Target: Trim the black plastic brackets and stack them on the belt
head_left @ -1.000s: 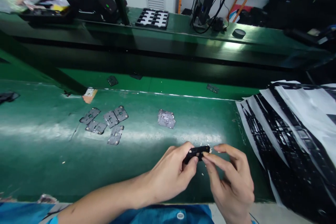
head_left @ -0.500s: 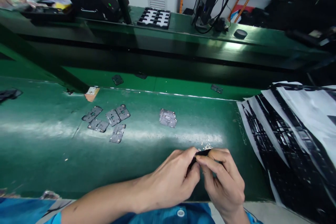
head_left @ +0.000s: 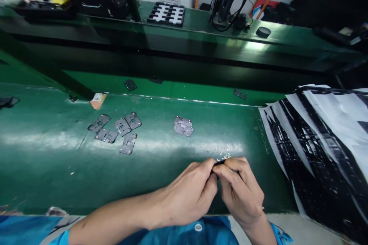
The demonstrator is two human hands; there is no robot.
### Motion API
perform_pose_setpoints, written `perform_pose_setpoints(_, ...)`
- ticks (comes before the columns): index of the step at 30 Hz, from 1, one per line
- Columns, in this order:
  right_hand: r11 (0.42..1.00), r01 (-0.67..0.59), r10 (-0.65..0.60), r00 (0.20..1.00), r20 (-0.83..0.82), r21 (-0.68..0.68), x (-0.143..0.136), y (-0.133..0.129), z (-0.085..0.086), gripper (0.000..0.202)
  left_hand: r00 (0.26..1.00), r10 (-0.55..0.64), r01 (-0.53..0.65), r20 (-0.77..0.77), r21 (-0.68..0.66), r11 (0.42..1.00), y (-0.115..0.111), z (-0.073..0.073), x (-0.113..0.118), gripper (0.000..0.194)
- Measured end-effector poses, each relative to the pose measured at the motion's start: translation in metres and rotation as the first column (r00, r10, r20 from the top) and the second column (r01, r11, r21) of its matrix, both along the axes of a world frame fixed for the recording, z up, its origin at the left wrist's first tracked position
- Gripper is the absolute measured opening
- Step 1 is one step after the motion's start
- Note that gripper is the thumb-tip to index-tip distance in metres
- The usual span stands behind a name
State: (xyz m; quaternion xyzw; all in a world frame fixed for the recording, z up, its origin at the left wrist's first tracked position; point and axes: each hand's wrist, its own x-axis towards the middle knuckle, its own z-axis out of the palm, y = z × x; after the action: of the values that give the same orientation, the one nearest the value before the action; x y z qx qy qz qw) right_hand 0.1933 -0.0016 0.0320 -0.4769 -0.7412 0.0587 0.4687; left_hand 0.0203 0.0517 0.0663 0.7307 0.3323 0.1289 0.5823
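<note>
Near the bench's front edge, my left hand (head_left: 191,193) pinches a small black part (head_left: 219,163) between thumb and fingers. My right hand (head_left: 243,189) grips the same part from the right, its fingertips meeting the left ones. Most of the part is hidden by my fingers. Tiny pale bits (head_left: 225,156) lie on the green bench just beyond it. A small stack of flat dark plates (head_left: 183,126) rests farther off, ahead of my left hand. Several similar plates (head_left: 105,135) lie in a loose group to the left.
Layered black trays with white sheets (head_left: 322,153) cover the bench's right side. A green post (head_left: 54,71) stands at left. More dark plates (head_left: 130,84) lie under the raised shelf, which holds a black-and-white tray (head_left: 166,14), cables and a round black object (head_left: 263,32).
The view has shifted slightly. Both hands keep their hold on the black part, whose visible portion is smaller and whose angle has changed a little.
</note>
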Motion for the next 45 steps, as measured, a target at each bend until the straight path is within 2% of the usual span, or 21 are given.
perform_pose_setpoints(6,1.000,-0.006,0.006,0.998,0.056,-0.015,0.001,0.004,0.000,0.027,1.000,0.021,-0.020,0.022,-0.028,0.999,-0.001,-0.002,0.001,0.014)
perform_pose_setpoints(13,0.991,-0.082,0.094,0.989,0.117,-0.105,0.007,0.003,0.004,0.028,0.999,0.028,-0.027,0.035,-0.035,0.999,0.002,-0.001,0.002,0.017)
perform_pose_setpoints(24,0.995,0.060,-0.063,0.997,0.036,0.081,-0.001,0.002,0.005,0.025,0.995,0.018,-0.014,0.098,-0.044,0.999,0.004,0.009,0.002,0.018)
perform_pose_setpoints(36,0.996,0.062,-0.061,0.998,-0.016,0.071,0.000,-0.004,-0.003,0.034,0.999,-0.012,0.013,0.032,-0.029,0.999,0.001,0.007,-0.001,0.014)
perform_pose_setpoints(45,1.000,0.001,-0.002,1.000,0.026,0.019,-0.003,-0.001,0.005,0.032,0.999,0.006,-0.004,0.039,-0.055,0.998,0.000,0.008,0.000,0.015)
